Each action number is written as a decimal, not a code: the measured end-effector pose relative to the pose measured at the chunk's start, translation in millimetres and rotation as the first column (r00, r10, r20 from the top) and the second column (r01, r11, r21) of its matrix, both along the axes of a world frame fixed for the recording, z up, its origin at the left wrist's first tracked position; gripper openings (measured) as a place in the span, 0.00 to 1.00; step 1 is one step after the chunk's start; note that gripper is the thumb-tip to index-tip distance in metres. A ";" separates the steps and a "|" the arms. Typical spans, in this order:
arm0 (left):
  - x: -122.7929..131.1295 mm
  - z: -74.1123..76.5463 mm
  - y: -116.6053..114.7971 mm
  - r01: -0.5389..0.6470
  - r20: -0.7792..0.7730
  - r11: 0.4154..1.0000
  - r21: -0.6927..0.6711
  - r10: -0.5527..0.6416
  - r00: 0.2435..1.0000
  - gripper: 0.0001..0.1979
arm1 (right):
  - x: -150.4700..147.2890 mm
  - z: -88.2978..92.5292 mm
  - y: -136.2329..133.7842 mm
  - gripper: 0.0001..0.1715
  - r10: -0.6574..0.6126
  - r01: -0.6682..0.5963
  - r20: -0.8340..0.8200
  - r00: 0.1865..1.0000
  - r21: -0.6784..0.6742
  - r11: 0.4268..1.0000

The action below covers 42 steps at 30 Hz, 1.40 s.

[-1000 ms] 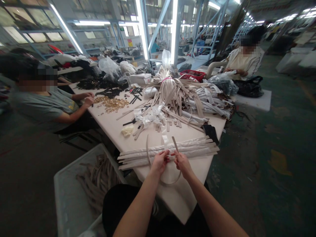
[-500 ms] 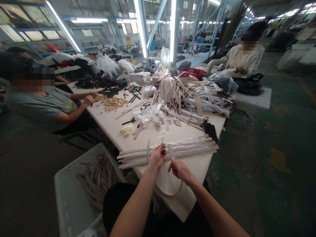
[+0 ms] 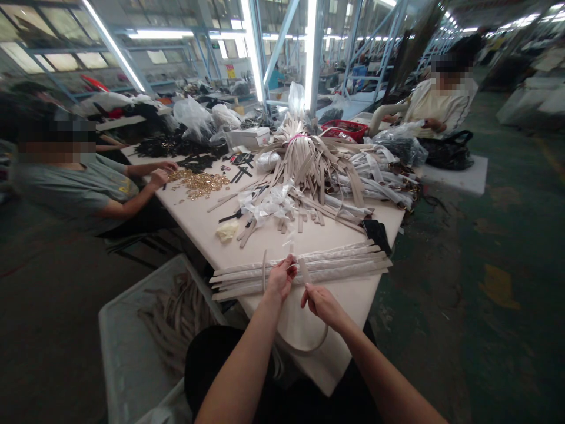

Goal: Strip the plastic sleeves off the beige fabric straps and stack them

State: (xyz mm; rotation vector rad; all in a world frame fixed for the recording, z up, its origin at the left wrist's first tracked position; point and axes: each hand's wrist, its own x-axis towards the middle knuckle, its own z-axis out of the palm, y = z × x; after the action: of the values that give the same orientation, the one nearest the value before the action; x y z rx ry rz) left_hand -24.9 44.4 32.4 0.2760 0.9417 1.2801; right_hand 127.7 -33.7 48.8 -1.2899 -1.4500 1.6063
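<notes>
A beige strap (image 3: 304,270) has one end standing up from the closed fingers of my right hand (image 3: 321,301). It loops down over the table's near edge and curves back towards my left side. My left hand (image 3: 283,277) is closed, with fingertips pinched around a thin part of the strap; its other end rises left of that wrist. Beneath and behind both hands lies a row of wrapped strips (image 3: 348,259) in whitish film, side by side across the table. What sits inside my left fingers is partly hidden.
The white table (image 3: 207,235) holds a tied bundle of beige straps (image 3: 304,153), gold metal pieces (image 3: 200,184), crumpled clear plastic (image 3: 267,203) and a black piece (image 3: 376,234). A plastic bin (image 3: 110,347) of straps stands at lower left. Co-workers sit left and far right.
Both my hands stay almost in place with the strap. The view has shifted very slightly. The co-worker at the far right has moved their hands a little.
</notes>
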 end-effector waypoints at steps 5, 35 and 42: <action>-1.8 0.9 -0.5 0.010 -0.009 1.000 0.009 -0.010 1.000 0.16 | 0.1 2.3 -0.4 0.41 0.017 -0.018 0.016 1.000 0.009 1.000; -13.3 1.4 -0.2 0.192 -0.022 0.979 -0.074 -0.194 0.981 0.14 | 5.2 -0.1 6.4 0.39 0.142 -0.146 -0.056 0.988 -0.056 0.988; -11.0 5.1 -0.3 0.090 -0.092 0.995 -0.037 -0.093 0.991 0.14 | 3.1 1.1 6.4 0.40 0.084 -0.084 -0.003 0.997 -0.043 0.996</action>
State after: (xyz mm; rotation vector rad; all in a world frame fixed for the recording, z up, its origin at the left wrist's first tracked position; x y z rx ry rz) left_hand -35.9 44.1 37.5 0.3521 1.0172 1.1747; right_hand 130.8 -27.4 49.9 -1.2666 -1.4936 1.7011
